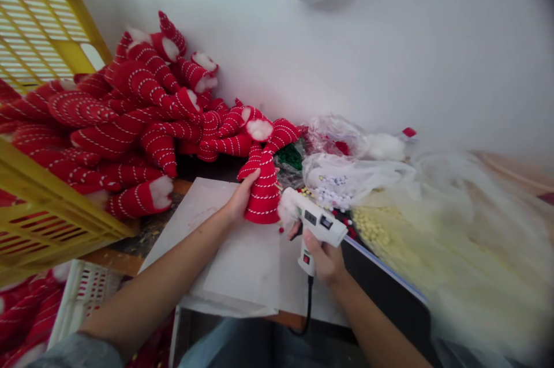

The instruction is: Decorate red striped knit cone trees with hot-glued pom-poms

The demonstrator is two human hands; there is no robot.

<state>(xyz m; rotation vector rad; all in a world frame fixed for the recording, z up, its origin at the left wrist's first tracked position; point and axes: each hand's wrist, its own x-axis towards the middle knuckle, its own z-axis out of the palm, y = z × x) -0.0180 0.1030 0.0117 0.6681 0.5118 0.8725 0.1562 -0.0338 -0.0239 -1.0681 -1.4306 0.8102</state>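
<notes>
My left hand (240,198) is closed on a red stuffed cone (264,198) with dashed white stripes, held upright over the white paper (242,264). To its right, my right hand (325,258) grips a white glue gun (318,219) by its handle. The gun's front end is beside the cone, with white fluff (287,209) around it, so the nozzle tip is hard to make out. A black cord (310,304) hangs from the handle. A small red ball (281,230) lies near the cone's lower edge.
A large heap of red striped stuffed cones (116,102) fills the left, by a yellow crate (47,206). Bags of small white pieces (333,189), yellow pieces (376,224) and green pieces (289,156) lie right. A white basket (86,293) stands low left.
</notes>
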